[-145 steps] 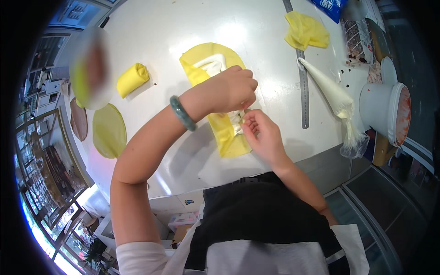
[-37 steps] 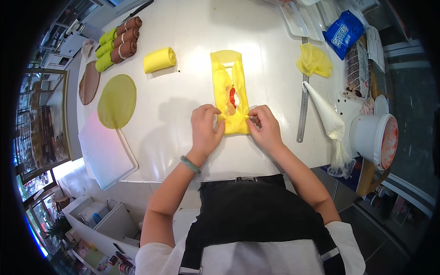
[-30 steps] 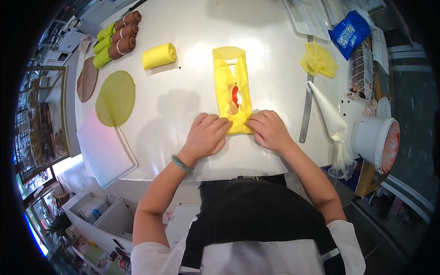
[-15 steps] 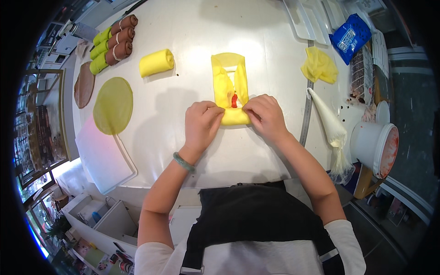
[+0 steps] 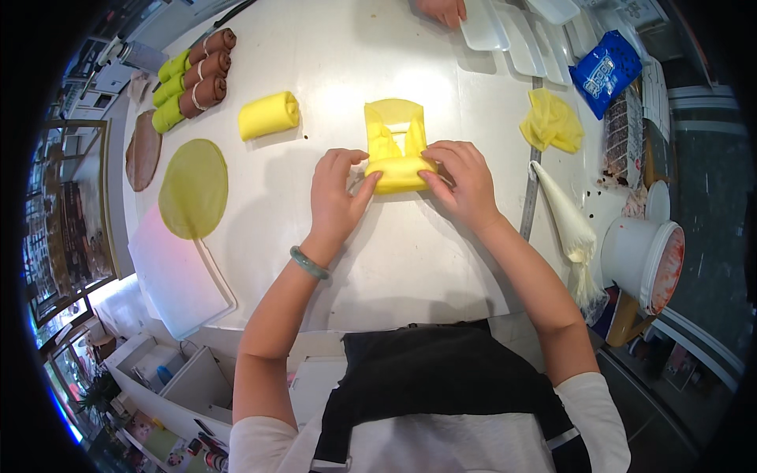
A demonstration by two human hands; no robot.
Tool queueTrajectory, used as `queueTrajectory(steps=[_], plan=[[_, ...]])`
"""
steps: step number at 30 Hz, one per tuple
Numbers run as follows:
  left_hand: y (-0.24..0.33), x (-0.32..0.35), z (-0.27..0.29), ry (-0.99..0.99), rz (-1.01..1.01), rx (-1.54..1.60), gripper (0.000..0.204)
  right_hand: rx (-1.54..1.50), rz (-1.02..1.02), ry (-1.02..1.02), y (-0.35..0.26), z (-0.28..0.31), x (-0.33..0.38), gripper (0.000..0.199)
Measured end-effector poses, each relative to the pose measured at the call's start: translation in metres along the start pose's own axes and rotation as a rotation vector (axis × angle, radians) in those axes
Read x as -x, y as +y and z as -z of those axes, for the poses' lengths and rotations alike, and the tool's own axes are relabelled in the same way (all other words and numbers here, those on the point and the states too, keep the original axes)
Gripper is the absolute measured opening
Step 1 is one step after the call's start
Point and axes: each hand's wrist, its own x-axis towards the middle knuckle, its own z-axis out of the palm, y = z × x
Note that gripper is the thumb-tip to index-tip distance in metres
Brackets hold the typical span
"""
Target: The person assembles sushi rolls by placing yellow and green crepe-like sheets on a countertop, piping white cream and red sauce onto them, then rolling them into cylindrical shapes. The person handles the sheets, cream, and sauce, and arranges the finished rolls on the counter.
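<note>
A thin yellow crepe (image 5: 403, 175) lies in the middle of the white table, its near end rolled up and its long sides folded inward. White filling shows in the unrolled far part. My left hand (image 5: 341, 189) grips the left end of the roll between thumb and fingers. At the right end, my right hand (image 5: 464, 185) holds it the same way. A finished yellow crepe roll (image 5: 269, 116) rests to the left, apart from my hands.
Brown-and-green rolls (image 5: 206, 71) and a green crepe (image 5: 194, 189) lie left. To the right are a crumpled yellow crepe (image 5: 550, 120), a piping bag (image 5: 566, 211), a metal strip (image 5: 530, 201) and a white bucket (image 5: 627, 251). Another person's hand (image 5: 444, 9) touches white trays (image 5: 482, 30).
The near end of the crepe has been rolled further away from me, covering the red filling. Both my hands moved forward with it. Another person's hand has appeared at the trays.
</note>
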Motion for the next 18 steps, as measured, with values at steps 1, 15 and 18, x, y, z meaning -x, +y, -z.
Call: queueTrajectory(steps=[1, 15, 18], plan=[[-0.004, -0.005, -0.001, -0.018, -0.050, -0.024, 0.033, 0.000, -0.028, -0.030, 0.004, -0.001, -0.004, 0.028], [-0.025, -0.031, 0.004, -0.362, -0.280, -0.132, 0.064, 0.006, 0.081, -0.275, 0.032, -0.003, -0.019, 0.066], [-0.027, -0.042, 0.003, -0.313, -0.208, -0.010, 0.059, -0.043, -0.019, -0.346, 0.042, -0.002, -0.030, 0.063]])
